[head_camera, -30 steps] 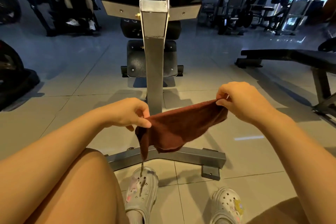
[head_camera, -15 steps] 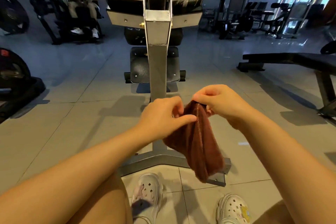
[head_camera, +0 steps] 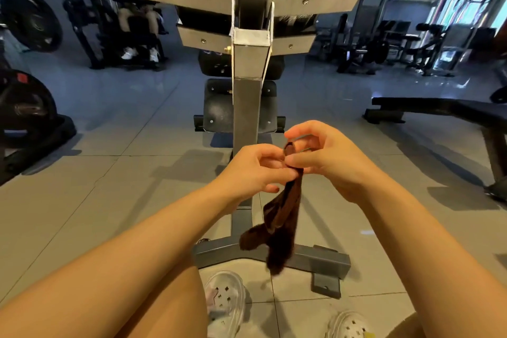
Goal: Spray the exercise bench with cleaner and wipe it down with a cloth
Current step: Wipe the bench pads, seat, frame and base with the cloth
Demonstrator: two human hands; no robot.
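Observation:
A dark brown cloth [head_camera: 279,222] hangs folded in front of me, its top edges gathered between both hands. My left hand [head_camera: 255,170] pinches the cloth's top with thumb and fingers. My right hand [head_camera: 326,156] pinches the same top edge from the right, fingers curled. The two hands touch. Behind them stands the exercise bench's grey steel post [head_camera: 245,107] with its black seat pad [head_camera: 219,107] and T-shaped foot [head_camera: 321,258]. No spray bottle is in view.
My knees and white clogs [head_camera: 226,302] are at the bottom. A black flat bench [head_camera: 444,110] stands at the right. Weight plates [head_camera: 30,19] sit at the left, more machines at the back. Grey tiled floor [head_camera: 109,186] lies around.
The cloth was stretched wide between my hands; both hands came together, folding it, and it now hangs narrow below them. The view tilted up slightly.

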